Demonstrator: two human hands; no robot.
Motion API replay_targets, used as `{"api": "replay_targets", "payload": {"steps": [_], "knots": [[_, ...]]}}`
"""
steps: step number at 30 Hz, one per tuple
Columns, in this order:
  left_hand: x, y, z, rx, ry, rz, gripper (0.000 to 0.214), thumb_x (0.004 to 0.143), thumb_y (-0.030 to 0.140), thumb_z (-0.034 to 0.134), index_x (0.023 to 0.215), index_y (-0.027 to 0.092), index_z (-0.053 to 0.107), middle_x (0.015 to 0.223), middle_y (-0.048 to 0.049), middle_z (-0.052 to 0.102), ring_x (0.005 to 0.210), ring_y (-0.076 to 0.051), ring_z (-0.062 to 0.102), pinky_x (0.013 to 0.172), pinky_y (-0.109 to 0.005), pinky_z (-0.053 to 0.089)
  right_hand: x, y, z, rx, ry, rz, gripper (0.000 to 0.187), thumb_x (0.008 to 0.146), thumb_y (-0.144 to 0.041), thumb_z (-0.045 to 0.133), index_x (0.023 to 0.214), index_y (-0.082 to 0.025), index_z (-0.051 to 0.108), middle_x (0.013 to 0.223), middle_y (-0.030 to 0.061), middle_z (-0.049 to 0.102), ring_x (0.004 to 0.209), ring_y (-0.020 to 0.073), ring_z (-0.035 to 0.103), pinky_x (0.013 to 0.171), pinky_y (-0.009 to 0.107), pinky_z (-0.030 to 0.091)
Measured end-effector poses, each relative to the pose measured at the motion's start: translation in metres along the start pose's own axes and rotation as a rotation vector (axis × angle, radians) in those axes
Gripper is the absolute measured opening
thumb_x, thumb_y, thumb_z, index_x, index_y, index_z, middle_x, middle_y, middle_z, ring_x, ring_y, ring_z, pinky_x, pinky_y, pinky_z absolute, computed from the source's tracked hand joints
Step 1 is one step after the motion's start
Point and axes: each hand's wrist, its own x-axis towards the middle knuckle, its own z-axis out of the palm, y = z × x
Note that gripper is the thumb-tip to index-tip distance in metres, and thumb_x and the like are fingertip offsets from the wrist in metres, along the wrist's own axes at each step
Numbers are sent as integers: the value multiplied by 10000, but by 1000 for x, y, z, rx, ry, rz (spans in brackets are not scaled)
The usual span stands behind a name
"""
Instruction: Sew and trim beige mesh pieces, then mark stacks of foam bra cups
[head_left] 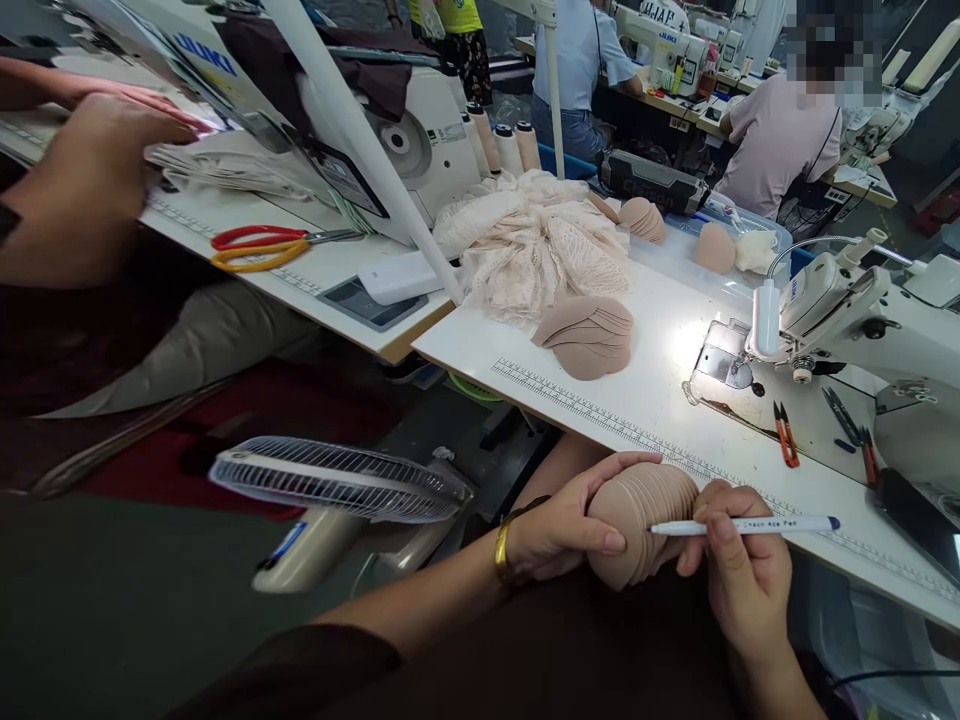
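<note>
My left hand (566, 520) is wrapped round a stack of tan foam bra cups (637, 525), held edge-up just below the table's front edge. My right hand (739, 565) pinches a white pen (742, 525) with a blue cap, its tip touching the cups' edges. A gold bangle sits on my left wrist. On the white table (660, 400) lies another fanned pile of tan cups (589, 337), with a heap of cream lace pieces (536, 245) behind it.
A white sewing machine (862, 320) with a lit lamp stands at the right, orange snips (785, 437) beside it. A co-worker's hands (97, 150) work at the left machine, near red and yellow scissors (259, 248). A small fan (337, 480) sits low at the left.
</note>
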Motion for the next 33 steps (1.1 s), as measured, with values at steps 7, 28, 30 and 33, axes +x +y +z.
{"api": "replay_targets", "payload": {"steps": [7,28,30,33], "knots": [[-1,-1,0,8,10,-2,843,654,179,939,1420,238,591,1314,-127,687,1112,-263,694,932,-379,584,0,-1,1,-59,-49,-39,149,1087,-230,537,996,-234,655,660,-26,627,711,165,587,732,327,461],[12,57,13,981,-183,206,1053,740,256,853,1610,299,261,1255,-85,596,1108,-280,642,987,-429,513,29,-16,-27,-372,-283,219,537,940,-426,738,1412,-313,509,1335,86,635,1188,296,622,960,417,530],[19,70,22,1154,-215,273,1049,724,164,815,1621,279,286,1296,-100,581,1146,-296,634,1015,-437,515,37,-19,-18,-423,-349,239,608,850,-372,817,1365,-310,499,1250,62,651,1085,280,645,905,404,547],[29,77,29,1231,-208,363,1019,678,81,796,1593,264,387,1384,-120,553,1235,-332,595,1107,-495,473,46,-15,-7,-412,-264,210,513,803,-244,784,1238,-293,517,1149,29,651,975,242,644,834,368,558]]}}
